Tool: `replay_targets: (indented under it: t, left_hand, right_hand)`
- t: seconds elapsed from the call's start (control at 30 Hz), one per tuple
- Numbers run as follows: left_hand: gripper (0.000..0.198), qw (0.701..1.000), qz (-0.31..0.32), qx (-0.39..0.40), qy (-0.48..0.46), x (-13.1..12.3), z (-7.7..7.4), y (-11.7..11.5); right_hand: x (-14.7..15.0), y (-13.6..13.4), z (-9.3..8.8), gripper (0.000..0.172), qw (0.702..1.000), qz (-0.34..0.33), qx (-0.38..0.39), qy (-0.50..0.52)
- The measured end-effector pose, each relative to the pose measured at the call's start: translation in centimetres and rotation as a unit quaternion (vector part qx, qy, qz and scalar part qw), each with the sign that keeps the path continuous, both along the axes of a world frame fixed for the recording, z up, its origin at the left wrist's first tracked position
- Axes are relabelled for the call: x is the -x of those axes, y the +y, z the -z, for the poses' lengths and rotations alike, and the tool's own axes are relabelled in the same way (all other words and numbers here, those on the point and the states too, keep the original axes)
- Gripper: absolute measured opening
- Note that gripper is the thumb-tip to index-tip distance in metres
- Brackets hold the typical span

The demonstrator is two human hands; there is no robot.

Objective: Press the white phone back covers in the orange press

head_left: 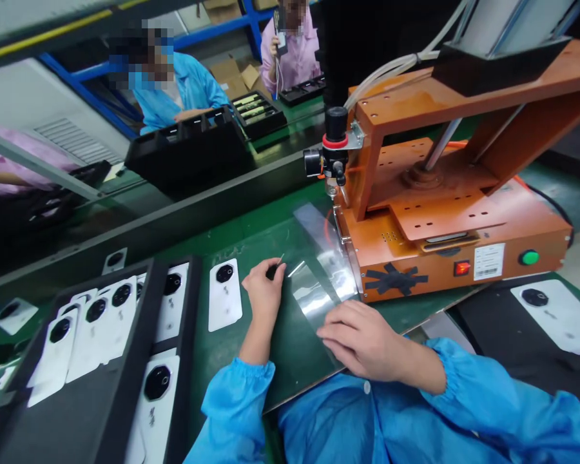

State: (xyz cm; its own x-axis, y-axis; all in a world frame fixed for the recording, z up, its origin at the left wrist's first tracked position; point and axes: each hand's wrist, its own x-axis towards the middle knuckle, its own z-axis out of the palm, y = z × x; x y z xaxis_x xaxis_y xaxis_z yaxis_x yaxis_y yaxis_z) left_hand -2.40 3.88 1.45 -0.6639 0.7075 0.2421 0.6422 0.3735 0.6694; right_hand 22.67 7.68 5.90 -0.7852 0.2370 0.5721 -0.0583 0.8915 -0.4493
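Note:
My left hand (265, 287) is closed in a pinch over the green work surface, just right of a white phone back panel (226, 306). Between its thumb and forefinger is something small, dark and thin that I cannot make out. My right hand (365, 338) has its fingers closed at the lower edge of a clear plastic film (314, 298); its thumb is hidden. Another clear film (314, 225) lies farther back, beside the orange press (464, 258). The loose panel lies flat, its round black camera area at the top.
At left, black foam trays (186, 361) hold several white panels (96, 322). Another white panel (555, 316) lies on a black mat (493, 332) at right. A pressure regulator (336, 145) juts from the press. Across a raised ledge, co-workers (183, 87) sit by black trays (188, 148).

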Motion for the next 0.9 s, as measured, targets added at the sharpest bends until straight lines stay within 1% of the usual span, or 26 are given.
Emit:
replay_targets:
  t: [0.07, 0.13, 0.2, 0.27, 0.33, 0.43, 0.57, 0.63, 0.7, 0.73, 0.8, 0.83, 0.9]
  left_hand:
    - [0.022, 0.999, 0.034, -0.021, -0.025, -1.8, -1.1, -1.5]
    - [0.021, 0.996, 0.069, -0.041, -0.031, -3.9, -2.2, -3.2]
    - [0.015, 0.992, 0.105, -0.073, -0.012, -5.7, -3.2, -4.7]
    - [0.011, 0.985, 0.135, -0.109, 0.022, -6.7, -3.9, -5.7]
    - [0.011, 0.978, 0.153, -0.13, 0.048, -7.1, -4.4, -6.1]
    - [0.013, 0.974, 0.168, -0.139, 0.064, -7.0, -4.6, -6.2]
    - [0.013, 0.972, 0.174, -0.146, 0.052, -7.1, -4.9, -6.2]
    - [0.012, 0.978, 0.163, -0.131, -0.003, -7.4, -5.0, -6.5]
    - [0.016, 0.978, 0.137, -0.106, -0.115, -8.0, -5.0, -6.9]
    - [0.019, 0.971, 0.12, -0.096, -0.185, -8.4, -4.9, -7.2]
    - [0.025, 0.94, 0.083, -0.094, -0.319, -9.2, -4.6, -7.9]
    - [0.027, 0.923, 0.059, -0.103, -0.367, -9.6, -4.3, -8.4]
    - [0.029, 0.9, -0.005, -0.135, -0.414, -10.1, -3.4, -10.0]
  right_hand:
    - [1.6, 0.6, -1.4, 0.017, 0.999, 0.036, -0.01, 0.029]
    - [2.7, 1.5, -2.3, 0.023, 0.996, 0.072, -0.035, 0.042]
    - [3.4, 2.3, -2.7, 0.028, 0.993, 0.102, -0.055, 0.028]
    - [3.6, 3.0, -2.7, 0.028, 0.992, 0.106, -0.074, 0.004]
    - [3.5, 3.4, -2.6, 0.025, 0.991, 0.089, -0.099, -0.012]
    - [3.0, 3.5, -2.5, 0.022, 0.988, 0.068, -0.14, -0.018]
    - [2.4, 3.5, -3.0, 0.02, 0.984, 0.065, -0.165, -0.012]
    - [2.1, 3.6, -3.3, 0.019, 0.983, 0.062, -0.173, -0.011]
    - [1.9, 3.6, -3.4, 0.02, 0.982, 0.044, -0.182, -0.006]
    - [1.7, 3.5, -3.4, 0.02, 0.982, 0.03, -0.186, 0.0]
    - [1.5, 3.1, -3.3, 0.02, 0.982, -0.006, -0.19, 0.016]
    - [1.3, 2.7, -3.2, 0.021, 0.98, -0.033, -0.193, 0.026]
    - [1.1, 1.6, -2.7, 0.023, 0.975, -0.097, -0.195, 0.048]
